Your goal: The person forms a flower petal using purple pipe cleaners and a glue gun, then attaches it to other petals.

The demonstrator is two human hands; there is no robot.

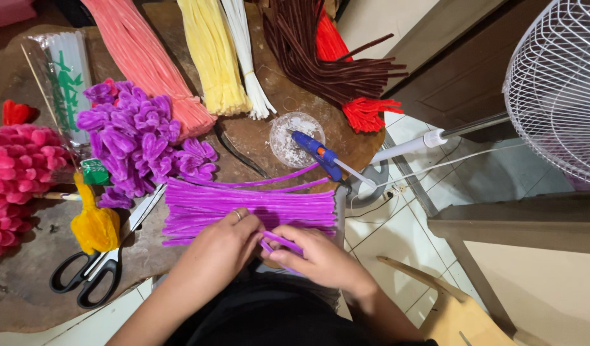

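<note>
Held stem: a purple pipe cleaner [282,241] lies slantwise between both hands, just below the purple bundle, at the near edge of the table.
Right hand [314,256]: fingers curled shut around the stem, thumb pressing it from above.
Left hand [223,247]: fingers bent down, tips meeting the stem's left end beside the right hand; a ring shows on one finger; whether it truly pinches the stem cannot be told.
Purple bundle [243,208]: flat stack of purple pipe cleaners lying crosswise, touching the left hand's knuckles.
Glue gun [317,154]: blue, resting beyond the bundle, beside a clear round dish [288,131].
Purple flowers [138,138]: heap of folded purple petals, left of the bundle.
Scissors [93,272]: black-handled, lying at the near left, blades pointing toward the bundle.
Yellow tuft [95,224]: just above the scissors' handles.
Pink flowers [19,166]: at the far left edge.
Far bundles: pink [147,57], yellow [211,54], white [247,64], brown [320,54] and red [362,112] stems fanned across the table [25,295].
Fan [557,83]: white wire cage, at the right, off the table.
</note>
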